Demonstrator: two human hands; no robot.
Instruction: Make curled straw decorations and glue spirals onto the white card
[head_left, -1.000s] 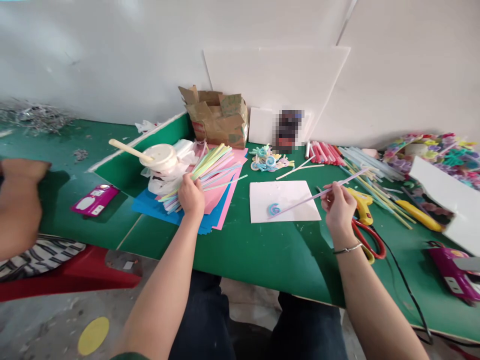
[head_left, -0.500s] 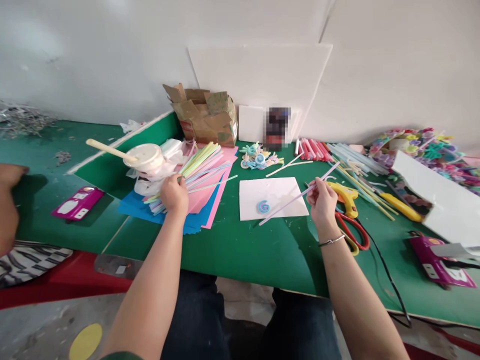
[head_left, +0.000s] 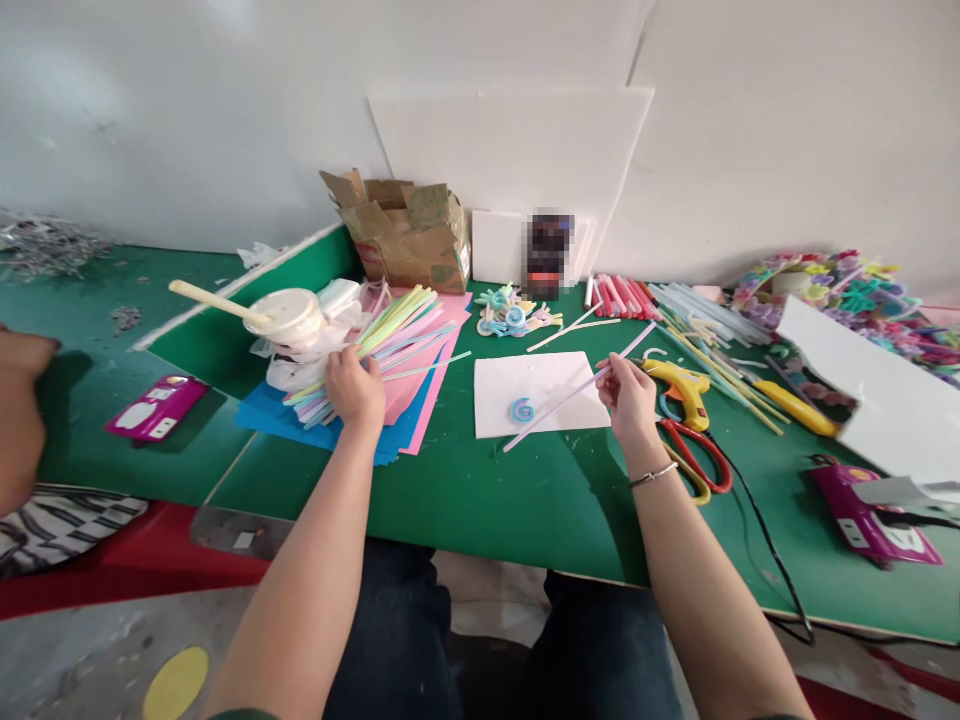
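My left hand (head_left: pixel 355 388) rests on a bundle of pastel strips (head_left: pixel 405 325), its fingers curled among them; what its fingertips grip is too small to make out. The bundle lies over pink sheets (head_left: pixel 427 395) and blue sheets (head_left: pixel 281 415). In my right hand (head_left: pixel 628 398) a thin lilac strip (head_left: pixel 551 402) is pinched between the fingertips, slanting over a white card (head_left: pixel 491 380). A blue and purple spiral (head_left: pixel 522 409) lies on that card. Just right of my right hand are a yellow glue gun (head_left: pixel 686 388) and red-handled scissors (head_left: pixel 697 455).
A cardboard box (head_left: pixel 412 235) and a lidded tub (head_left: pixel 289 318) stand behind my left hand. Red sticks (head_left: pixel 622 297), a yellow knife (head_left: pixel 799 408), colourful flowers (head_left: pixel 870 290) and a purple device (head_left: pixel 874 515) lie right. A person's arm (head_left: pixel 19 420) is at far left.
My right hand has moved slightly left and up with the lilac strip. My left hand has shifted a little right over the bundle, its fingers somewhat more spread.
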